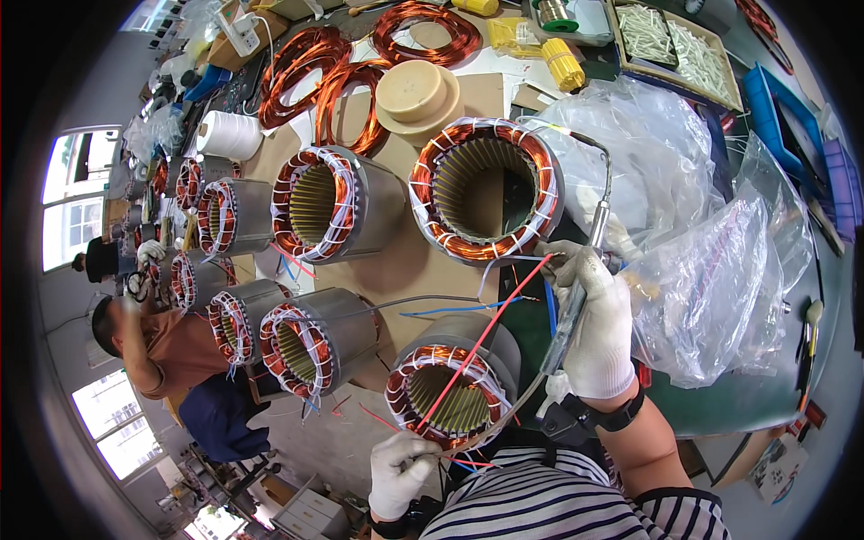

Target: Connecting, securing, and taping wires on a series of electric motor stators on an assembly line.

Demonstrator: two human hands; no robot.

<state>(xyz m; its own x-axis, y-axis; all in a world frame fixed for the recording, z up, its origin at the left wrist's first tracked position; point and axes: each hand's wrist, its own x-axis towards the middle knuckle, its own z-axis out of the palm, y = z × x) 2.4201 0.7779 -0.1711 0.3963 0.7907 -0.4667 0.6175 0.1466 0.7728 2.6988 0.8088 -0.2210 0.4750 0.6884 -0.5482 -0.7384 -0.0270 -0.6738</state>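
Observation:
My gloved right hand (594, 310) is wrapped round a slim metal torch-like tool (576, 315) with a bent neck and a hose at its lower end. Its tip reaches the upper right rim of a large motor stator (486, 189) wound with copper and laced in white. A red wire (486, 337) runs from beside my right fingers towards my left hand. My gloved left hand (400, 470) is closed at the lower edge of a nearer stator (454, 396). The hose and red wire meet its fingers; which of them it grips I cannot tell.
More stators (315, 202) stand in rows to the left. Copper wire coils (427, 31), a cream round former (418, 94) and a white thread spool (229, 135) lie at the back. Clear plastic bags (702, 297) cover the right side. A co-worker (171, 346) sits far left.

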